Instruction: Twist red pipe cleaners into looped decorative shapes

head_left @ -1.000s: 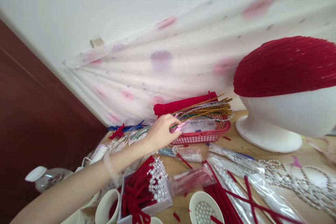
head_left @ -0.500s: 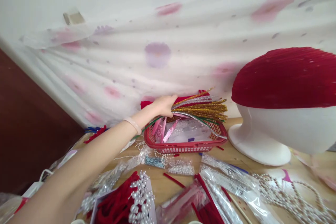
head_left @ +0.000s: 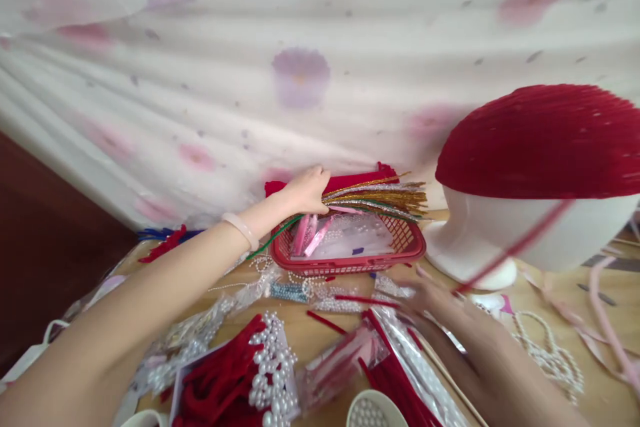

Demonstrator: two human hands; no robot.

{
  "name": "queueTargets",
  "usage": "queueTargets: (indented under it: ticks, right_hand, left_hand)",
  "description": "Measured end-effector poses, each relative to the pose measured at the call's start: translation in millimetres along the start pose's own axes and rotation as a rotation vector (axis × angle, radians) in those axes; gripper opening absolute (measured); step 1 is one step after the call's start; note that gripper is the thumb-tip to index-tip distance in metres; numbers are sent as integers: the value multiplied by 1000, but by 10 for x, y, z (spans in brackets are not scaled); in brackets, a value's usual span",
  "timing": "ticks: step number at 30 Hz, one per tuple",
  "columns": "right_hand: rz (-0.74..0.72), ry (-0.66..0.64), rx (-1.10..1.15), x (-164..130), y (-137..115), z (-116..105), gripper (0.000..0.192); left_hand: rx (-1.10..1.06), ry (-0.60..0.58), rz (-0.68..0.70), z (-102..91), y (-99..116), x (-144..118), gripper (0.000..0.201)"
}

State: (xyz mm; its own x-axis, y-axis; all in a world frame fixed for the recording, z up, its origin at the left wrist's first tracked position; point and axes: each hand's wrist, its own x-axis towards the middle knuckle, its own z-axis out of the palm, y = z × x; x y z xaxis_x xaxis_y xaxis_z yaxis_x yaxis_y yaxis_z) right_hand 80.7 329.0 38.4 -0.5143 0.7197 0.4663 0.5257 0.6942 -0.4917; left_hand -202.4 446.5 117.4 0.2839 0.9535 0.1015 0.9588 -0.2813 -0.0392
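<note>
My left hand is closed on a bundle of gold and silver pipe cleaners above the back of a red plastic basket. Green stems stick out below the hand. Behind it lies a roll of red pipe cleaners. Pink wrapped strips and clear bags of beads sit inside the basket. Blurred by motion, my right hand is over the table in front of the basket. A long red pipe cleaner passes through its fingers, both ends sticking out.
On the right stands a white foam head wearing a red cap. In front are a box of red stems, pearl strings, a cup of beads and plastic packets. A floral curtain hangs behind.
My right hand has come into view from the right with a red pipe cleaner. My left hand keeps hold of the bundle, now slightly lower over the basket. The view has shifted slightly.
</note>
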Motion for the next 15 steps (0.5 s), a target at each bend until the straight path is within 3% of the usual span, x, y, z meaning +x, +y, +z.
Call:
queueTargets:
  ticks: [4,10,15]
  right_hand:
    - [-76,-305,105,549,6,6,25]
    - [109,-322,305,730,271,-40,29]
    - [117,-347,284,654,274,-115,29]
  left_hand:
    - [-47,-56,-30,10,4,-24,63]
    - [-108,-140,-43,-53,-53,76,69]
    - [-118,-152,-47,-62,-38,36,67]
